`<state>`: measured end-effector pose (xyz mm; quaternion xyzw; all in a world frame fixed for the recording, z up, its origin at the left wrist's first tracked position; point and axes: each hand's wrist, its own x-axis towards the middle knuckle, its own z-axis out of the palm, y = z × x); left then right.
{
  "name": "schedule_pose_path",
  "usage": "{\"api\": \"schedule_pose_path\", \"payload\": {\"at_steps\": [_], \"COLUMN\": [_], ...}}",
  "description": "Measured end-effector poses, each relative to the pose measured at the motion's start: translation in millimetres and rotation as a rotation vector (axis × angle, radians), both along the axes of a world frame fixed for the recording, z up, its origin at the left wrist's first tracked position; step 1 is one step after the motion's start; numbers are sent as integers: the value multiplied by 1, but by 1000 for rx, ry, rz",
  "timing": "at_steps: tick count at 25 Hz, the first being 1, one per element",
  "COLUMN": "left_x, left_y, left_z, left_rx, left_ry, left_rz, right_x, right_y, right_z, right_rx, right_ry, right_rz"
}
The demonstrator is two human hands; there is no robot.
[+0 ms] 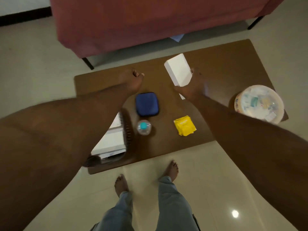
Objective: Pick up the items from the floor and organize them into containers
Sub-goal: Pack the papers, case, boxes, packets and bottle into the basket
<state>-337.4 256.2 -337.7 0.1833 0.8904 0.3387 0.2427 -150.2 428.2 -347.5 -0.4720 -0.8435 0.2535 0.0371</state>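
A brown mat (225,64) lies on the tiled floor. My right hand (193,85) grips a white rectangular box (179,70) near the mat's middle, fingers round its right side and thumb under its near end. My left hand (133,80) hovers left of the box with fingers loosely curled and holds nothing. Nearer to me on the mat lie a blue zip case (146,104), a small clear bottle with a teal cap (143,127) and a stack of yellow packets (184,125). A white box in a dark basket (111,142) sits under my left forearm.
A round clear tub with a lid (259,104), holding small packets, stands at the mat's right edge. A bed with a red cover (150,22) on dark legs is beyond the mat. My bare feet (171,170) stand on the tiles just in front.
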Motion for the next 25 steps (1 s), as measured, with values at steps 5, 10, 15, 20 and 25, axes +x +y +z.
{"api": "schedule_pose_path", "payload": {"at_steps": [5,10,15,20,25], "left_x": [-66,-88,-85,-83,-78], "left_y": [-152,-255,-301,-322,-334], "left_z": [30,20,-10,-42,-78], "left_rx": [-64,-168,-182,-186,-187], "left_ry": [86,-7,-95,-147,-195], "left_rz": [272,419,446,445,446], "right_x": [-119,-163,-149,-145,-164], "right_y": [-113,-236,-285,-280,-290], "right_z": [37,27,-14,-48,-76], "right_rx": [-62,-127,-65,122,194], "right_ry": [101,57,-177,-479,-450], "right_rz": [200,371,588,930,992]}}
